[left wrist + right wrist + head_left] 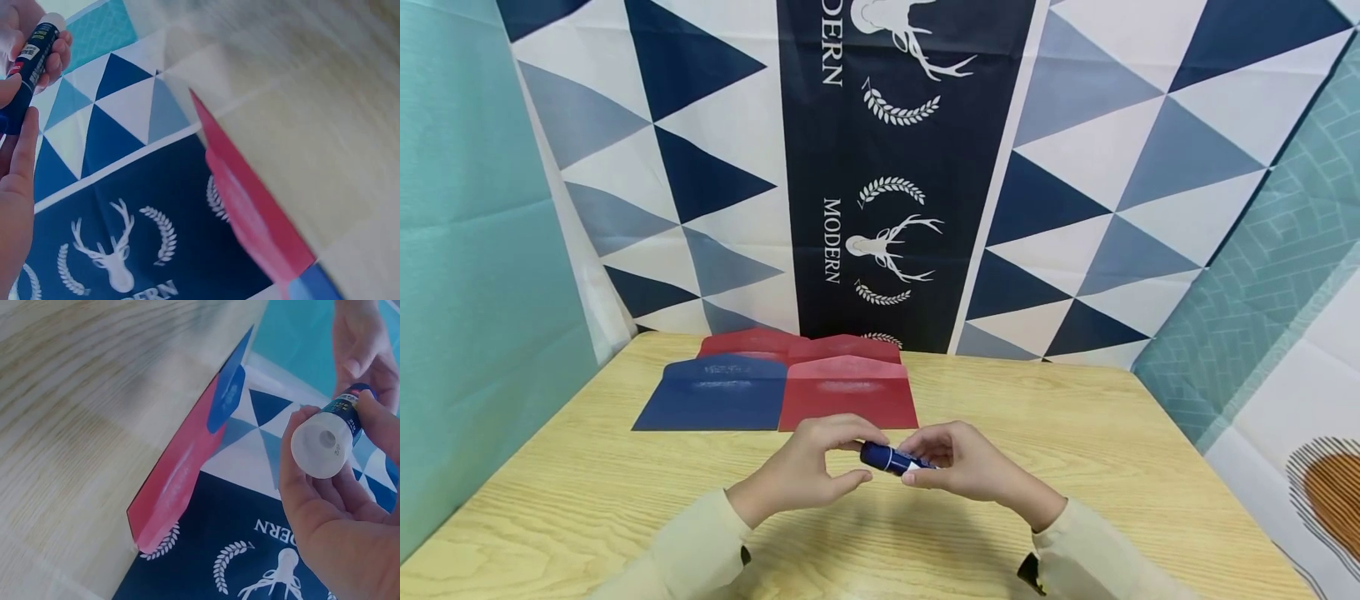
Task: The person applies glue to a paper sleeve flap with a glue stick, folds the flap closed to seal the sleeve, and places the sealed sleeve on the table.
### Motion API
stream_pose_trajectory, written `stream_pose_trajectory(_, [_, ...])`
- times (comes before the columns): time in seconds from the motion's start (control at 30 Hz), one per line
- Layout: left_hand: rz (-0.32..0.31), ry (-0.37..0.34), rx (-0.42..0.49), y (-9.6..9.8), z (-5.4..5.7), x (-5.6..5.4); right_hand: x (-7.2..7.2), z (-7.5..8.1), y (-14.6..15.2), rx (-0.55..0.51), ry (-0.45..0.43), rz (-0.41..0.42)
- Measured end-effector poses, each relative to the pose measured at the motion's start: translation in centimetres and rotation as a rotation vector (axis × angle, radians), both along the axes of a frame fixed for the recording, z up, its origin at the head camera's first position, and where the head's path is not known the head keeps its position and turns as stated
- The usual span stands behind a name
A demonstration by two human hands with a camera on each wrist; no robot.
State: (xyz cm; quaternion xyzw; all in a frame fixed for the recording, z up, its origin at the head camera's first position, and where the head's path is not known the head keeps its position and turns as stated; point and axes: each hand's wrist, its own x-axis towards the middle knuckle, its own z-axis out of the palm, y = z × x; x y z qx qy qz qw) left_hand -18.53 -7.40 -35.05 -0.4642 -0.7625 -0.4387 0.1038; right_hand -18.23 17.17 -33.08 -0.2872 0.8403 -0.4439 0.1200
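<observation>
A dark blue glue stick (887, 458) with a white base (322, 447) is held above the table in my right hand (966, 467), fingers and thumb curled round its body. The stick's dark cap end points left, toward my left hand (812, 467). Its fingers and thumb are spread about that end; the thumb shows a gap below the cap in the head view, and whether a fingertip touches the cap is hard to tell. Beyond the hands lie a blue envelope (715, 408) and a red envelope (850, 404), flaps raised, with whitish smears on the flaps.
More red envelopes (748, 342) lie behind the front pair, partly covered. The wooden table (1037, 425) reaches back to a patterned cloth (887, 167) with deer heads and triangles. A teal cloth (482, 250) hangs at the left.
</observation>
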Motion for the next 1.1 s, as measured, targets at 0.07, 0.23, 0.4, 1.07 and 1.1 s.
stream_pose_trajectory(0.07, [-0.013,0.099,-0.025,-0.1,0.2,0.0,0.0,0.2,0.1,-0.004,-0.007,0.015])
stream_pose_trajectory(0.23, [-0.031,0.209,-0.048,0.2,0.6,0.1,0.0,0.3,0.2,0.011,0.010,0.025])
stream_pose_trajectory(0.4, [-0.016,0.222,-0.046,0.4,0.2,0.2,0.4,0.2,-0.1,0.084,0.113,0.000])
stream_pose_trajectory(1.07, [0.167,-0.120,-0.044,1.0,0.0,0.8,1.5,-0.2,-1.2,0.157,0.330,-0.098])
stream_pose_trajectory(1.1, [0.173,-0.129,-0.046,1.0,0.1,0.8,1.6,-0.3,-1.2,0.154,0.333,-0.099])
